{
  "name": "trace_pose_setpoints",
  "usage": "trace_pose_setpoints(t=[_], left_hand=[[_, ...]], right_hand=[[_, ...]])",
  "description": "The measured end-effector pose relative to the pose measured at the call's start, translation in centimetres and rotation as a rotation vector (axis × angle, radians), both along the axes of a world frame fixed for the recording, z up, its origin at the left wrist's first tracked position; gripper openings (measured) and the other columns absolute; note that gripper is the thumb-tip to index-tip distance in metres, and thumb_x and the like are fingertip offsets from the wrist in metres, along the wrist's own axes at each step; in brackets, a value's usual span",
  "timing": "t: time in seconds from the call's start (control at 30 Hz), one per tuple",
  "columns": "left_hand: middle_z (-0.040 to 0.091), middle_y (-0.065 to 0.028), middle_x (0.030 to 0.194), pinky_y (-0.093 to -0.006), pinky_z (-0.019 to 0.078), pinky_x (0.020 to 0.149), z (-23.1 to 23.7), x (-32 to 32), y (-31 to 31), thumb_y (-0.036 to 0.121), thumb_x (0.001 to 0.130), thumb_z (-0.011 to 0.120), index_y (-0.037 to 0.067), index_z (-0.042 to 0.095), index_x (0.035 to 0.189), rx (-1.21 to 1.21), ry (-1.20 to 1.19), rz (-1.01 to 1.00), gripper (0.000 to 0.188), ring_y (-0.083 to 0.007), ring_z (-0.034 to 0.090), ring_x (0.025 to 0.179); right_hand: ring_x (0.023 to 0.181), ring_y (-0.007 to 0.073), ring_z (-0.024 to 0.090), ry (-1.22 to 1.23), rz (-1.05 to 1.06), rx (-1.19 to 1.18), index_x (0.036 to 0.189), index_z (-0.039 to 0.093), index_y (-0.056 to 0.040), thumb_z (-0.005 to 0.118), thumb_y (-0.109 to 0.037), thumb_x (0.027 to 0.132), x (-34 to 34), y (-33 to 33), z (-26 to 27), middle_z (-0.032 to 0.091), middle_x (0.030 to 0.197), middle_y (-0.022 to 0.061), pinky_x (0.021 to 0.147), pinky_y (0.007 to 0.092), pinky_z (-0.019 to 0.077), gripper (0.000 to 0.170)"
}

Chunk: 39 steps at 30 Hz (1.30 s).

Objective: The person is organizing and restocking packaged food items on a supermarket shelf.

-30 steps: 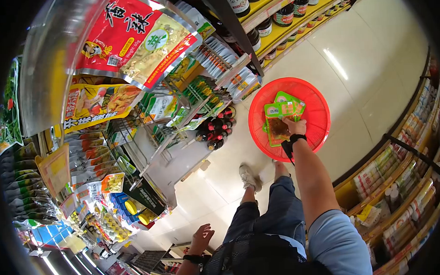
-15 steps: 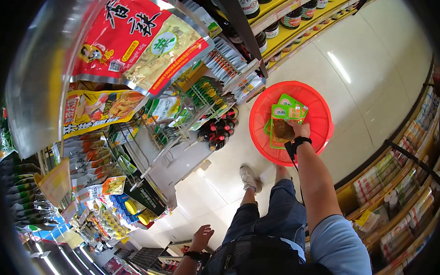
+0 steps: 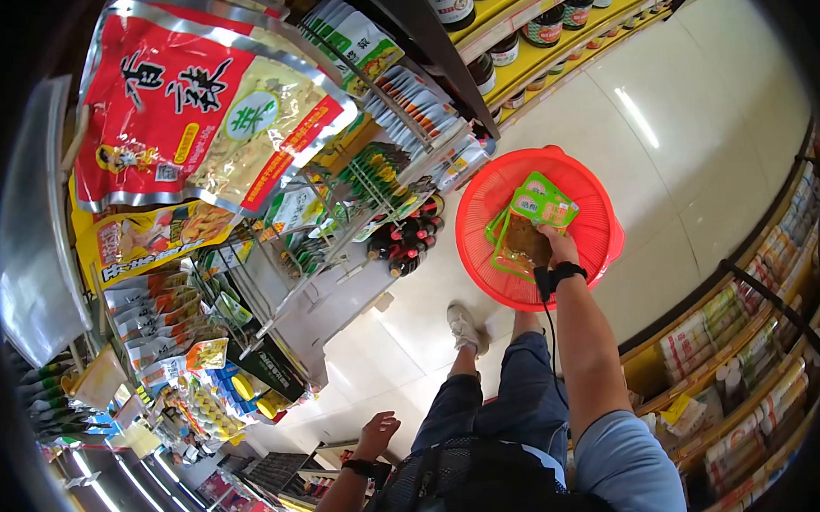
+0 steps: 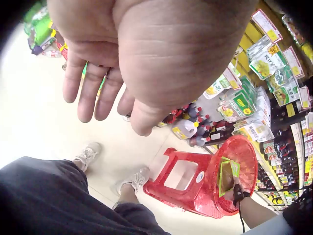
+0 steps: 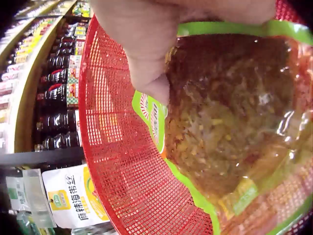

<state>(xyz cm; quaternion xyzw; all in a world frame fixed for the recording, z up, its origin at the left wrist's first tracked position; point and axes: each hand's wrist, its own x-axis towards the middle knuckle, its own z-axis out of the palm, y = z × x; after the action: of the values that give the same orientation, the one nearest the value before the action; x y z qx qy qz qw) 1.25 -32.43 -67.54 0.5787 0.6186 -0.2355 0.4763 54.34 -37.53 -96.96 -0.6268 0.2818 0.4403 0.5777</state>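
Observation:
My right hand [image 3: 561, 247] pinches a clear, green-edged food pouch [image 3: 523, 247] at its edge, over the red mesh basket [image 3: 597, 222]. Brown, shredded-looking contents fill the pouch [image 5: 230, 112] in the right wrist view, where the thumb lies on its edge. More green-edged pouches [image 3: 541, 194] lie beneath and beyond it in the basket. A red plastic stool [image 4: 190, 208] supports the basket in the left wrist view. At the lower left of the head view, my left hand [image 3: 377, 434] hangs with loosely bent fingers and holds nothing.
Hanging racks with a red snack packet [image 3: 215, 109] crowd the left side. Dark bottles [image 3: 411, 240] stand on a low ledge beside the basket. Jars [image 3: 546, 25] line yellow shelves at the back, and a low shelf of rolled packs [image 3: 693, 345] curves along the right.
The pinched pouch has shifted toward me and tilted, showing more of the packs behind it. The near red snack packet has slid left in the head view. My left hand stays low.

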Motion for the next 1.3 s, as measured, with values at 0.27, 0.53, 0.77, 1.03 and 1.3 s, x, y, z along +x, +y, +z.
trace_pose_setpoints(t=[0.27,0.53,0.77,1.03,1.3], left_hand=[[0.069,-0.0123,0.1,-0.0333,0.0541,0.082,-0.6,2.4,0.9,0.027,0.089,0.068,0.004,0.059,0.119,-0.023,-0.012,-0.075,0.038,-0.0208,0.068,0.094],[0.068,-0.0143,0.103,-0.0335,0.0532,0.084,-1.8,5.1,2.4,0.028,0.09,0.068,0.002,0.058,0.119,-0.035,-0.016,-0.164,0.04,-0.0224,0.067,0.096],[0.068,-0.0079,0.099,-0.0282,0.0516,0.082,-5.3,16.5,5.4,0.022,0.094,0.063,0.002,0.058,0.119,-0.014,-0.269,-0.329,0.032,-0.013,0.064,0.091],[0.055,-0.0125,0.128,-0.0336,0.0419,0.102,-19.6,39.8,7.5,0.021,0.088,0.072,0.001,0.041,0.137,-0.02,-0.731,-0.215,0.062,-0.0188,0.052,0.12],[0.057,-0.0081,0.127,-0.0367,0.041,0.103,-19.6,40.9,8.9,0.016,0.09,0.065,0.004,0.046,0.134,-0.764,-0.701,0.121,0.049,-0.0194,0.054,0.118]], right_hand=[[0.09,0.0233,0.066,0.072,0.012,0.028,0.117,0.058,-0.0035,0.077,-0.02,0.076,2.6,-7.5,-0.6,0.066,0.105,0.0095,0.082,0.0374,0.0516,0.048],[0.086,0.0193,0.066,-0.148,0.01,0.109,0.113,0.059,-0.005,0.077,-0.013,0.076,2.2,-8.9,-1.7,0.068,0.101,0.0072,0.078,0.0341,0.0527,0.042],[0.086,0.0179,0.066,-0.088,-0.041,0.161,0.112,0.058,-0.0059,0.075,-0.009,0.078,1.6,-8.6,0.5,0.068,0.098,0.0054,0.078,0.0328,0.0524,0.038],[0.097,0.0164,0.063,0.023,0.022,0.45,0.118,0.057,-0.0054,0.074,-0.008,0.08,1.0,-7.4,6.3,0.066,0.108,0.0043,0.088,0.034,0.0503,0.041],[0.111,0.0158,0.055,-0.06,0.073,0.528,0.131,0.044,-0.0028,0.076,-0.021,0.084,-1.6,-6.4,16.8,0.059,0.119,0.0072,0.096,0.0317,0.0443,0.06]])
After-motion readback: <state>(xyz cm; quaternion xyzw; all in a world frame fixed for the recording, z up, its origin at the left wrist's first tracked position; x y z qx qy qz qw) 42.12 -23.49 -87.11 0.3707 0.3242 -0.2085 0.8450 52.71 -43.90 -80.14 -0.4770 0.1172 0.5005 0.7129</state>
